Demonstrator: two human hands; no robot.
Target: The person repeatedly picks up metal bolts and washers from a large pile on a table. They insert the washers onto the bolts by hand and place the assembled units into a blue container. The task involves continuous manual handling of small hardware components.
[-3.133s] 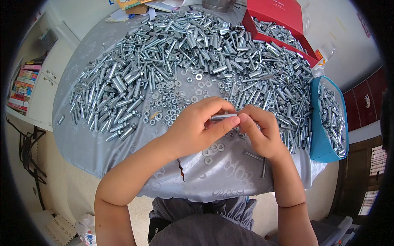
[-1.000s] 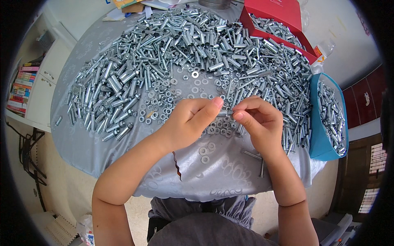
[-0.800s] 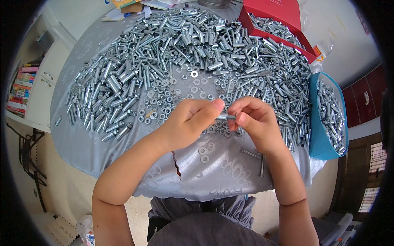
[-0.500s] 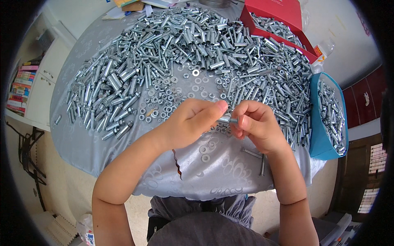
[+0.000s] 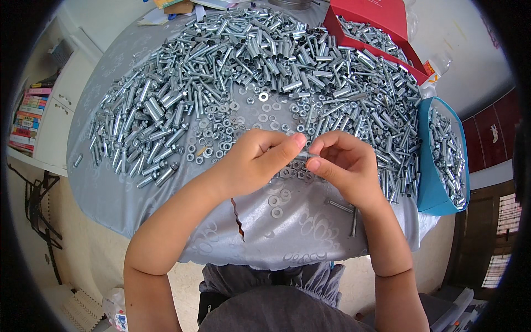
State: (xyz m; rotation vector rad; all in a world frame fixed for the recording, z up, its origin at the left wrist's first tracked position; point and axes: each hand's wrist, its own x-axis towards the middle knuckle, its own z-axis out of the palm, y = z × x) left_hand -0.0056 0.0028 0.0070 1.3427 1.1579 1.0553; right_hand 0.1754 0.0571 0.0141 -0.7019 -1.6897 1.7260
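Right, centre of the frame, both hands meet over the worktop (image 5: 138,182). My left hand (image 5: 257,163) pinches one end of a small metal sleeve bolt (image 5: 302,156), thumb on top, grip narrow and closed on it. My right hand (image 5: 343,166) closes thumb and forefinger on the other end. Its long axis runs left to right between my fingertips. Loose washers (image 5: 276,198) lie just below, the heap of sleeves (image 5: 221,66) fills the upper frame.
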